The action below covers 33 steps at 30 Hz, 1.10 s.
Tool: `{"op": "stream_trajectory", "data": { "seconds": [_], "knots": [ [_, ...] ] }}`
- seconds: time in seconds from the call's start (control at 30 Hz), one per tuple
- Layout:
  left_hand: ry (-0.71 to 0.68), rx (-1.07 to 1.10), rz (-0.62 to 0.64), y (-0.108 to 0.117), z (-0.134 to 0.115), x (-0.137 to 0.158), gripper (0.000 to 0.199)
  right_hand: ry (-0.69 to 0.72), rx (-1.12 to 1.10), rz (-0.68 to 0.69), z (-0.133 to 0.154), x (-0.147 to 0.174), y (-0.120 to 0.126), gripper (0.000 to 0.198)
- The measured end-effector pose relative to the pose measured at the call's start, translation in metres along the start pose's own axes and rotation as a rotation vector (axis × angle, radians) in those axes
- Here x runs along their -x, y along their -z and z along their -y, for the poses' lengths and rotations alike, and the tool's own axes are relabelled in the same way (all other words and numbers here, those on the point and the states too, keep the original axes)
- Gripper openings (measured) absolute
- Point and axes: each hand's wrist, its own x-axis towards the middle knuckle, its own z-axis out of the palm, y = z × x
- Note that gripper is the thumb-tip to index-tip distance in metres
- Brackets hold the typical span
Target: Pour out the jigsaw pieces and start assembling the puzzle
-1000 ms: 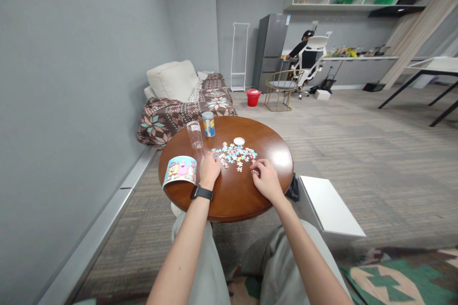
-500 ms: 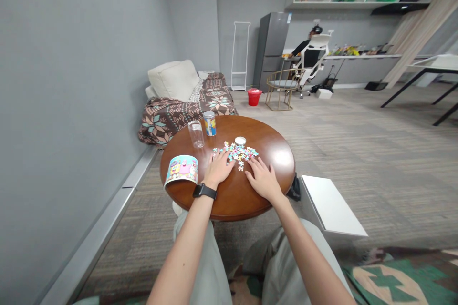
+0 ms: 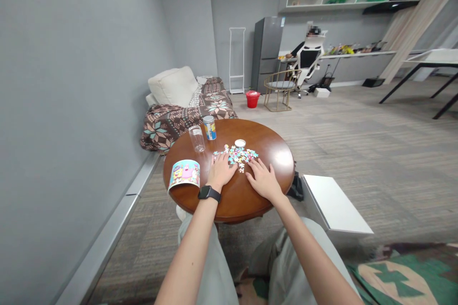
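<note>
A loose heap of small, colourful jigsaw puzzle pieces (image 3: pixel 239 154) lies on the round brown table (image 3: pixel 236 200). My left hand (image 3: pixel 221 171), with a black watch on its wrist, rests at the heap's left edge, fingers stretched out. On the right edge of the heap lies my right hand (image 3: pixel 264 178), open with the thumb spread. A curled cartoon picture sheet (image 3: pixel 185 173) stands left of my left hand. Beyond it are a clear plastic cylinder (image 3: pixel 197 139) and a printed can (image 3: pixel 210 128). Just behind the pieces sits a round white lid (image 3: pixel 240 143).
A white box (image 3: pixel 336 202) stands on the floor right of the table. Behind the table is a couch with a patterned cover (image 3: pixel 179 119). Farther back are a red bucket (image 3: pixel 252 99), a gold-framed chair (image 3: pixel 282 86) and a seated person (image 3: pixel 310 52).
The whole view has shifted slightly as the head moved. Both hands stay flat by the puzzle pieces, with the left hand a little closer to the right one.
</note>
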Motion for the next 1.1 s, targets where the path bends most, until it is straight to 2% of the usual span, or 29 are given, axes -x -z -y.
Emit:
{"op": "stream_trajectory", "data": {
  "seconds": [0.2, 0.3, 0.37, 0.5, 0.6, 0.8, 1.1],
  "knots": [
    [0.001, -0.046, -0.142, 0.002, 0.002, -0.001, 0.030, -0.018, -0.058, -0.015, 0.000, -0.001, 0.000, 0.048],
    [0.117, -0.072, -0.227, 0.006, 0.006, -0.004, 0.025, -0.028, -0.113, -0.042, 0.000, -0.001, 0.001, 0.046],
    [0.168, -0.122, -0.236, 0.011, 0.009, -0.009, 0.025, -0.034, -0.152, -0.064, 0.001, 0.000, 0.002, 0.044],
    [0.119, -0.227, -0.076, 0.021, 0.012, -0.027, 0.030, -0.045, -0.204, -0.095, 0.002, 0.001, 0.004, 0.039],
    [-0.005, -0.259, 0.084, 0.026, 0.011, -0.045, 0.034, -0.052, -0.238, -0.105, 0.002, 0.001, 0.004, 0.036],
    [-0.010, -0.258, 0.141, 0.026, 0.017, -0.070, 0.028, -0.090, -0.337, -0.130, 0.000, 0.000, 0.004, 0.032],
    [0.050, -0.138, 0.206, 0.024, 0.033, -0.098, 0.013, -0.098, -0.424, -0.171, -0.002, -0.001, 0.003, 0.030]
  ]
}}
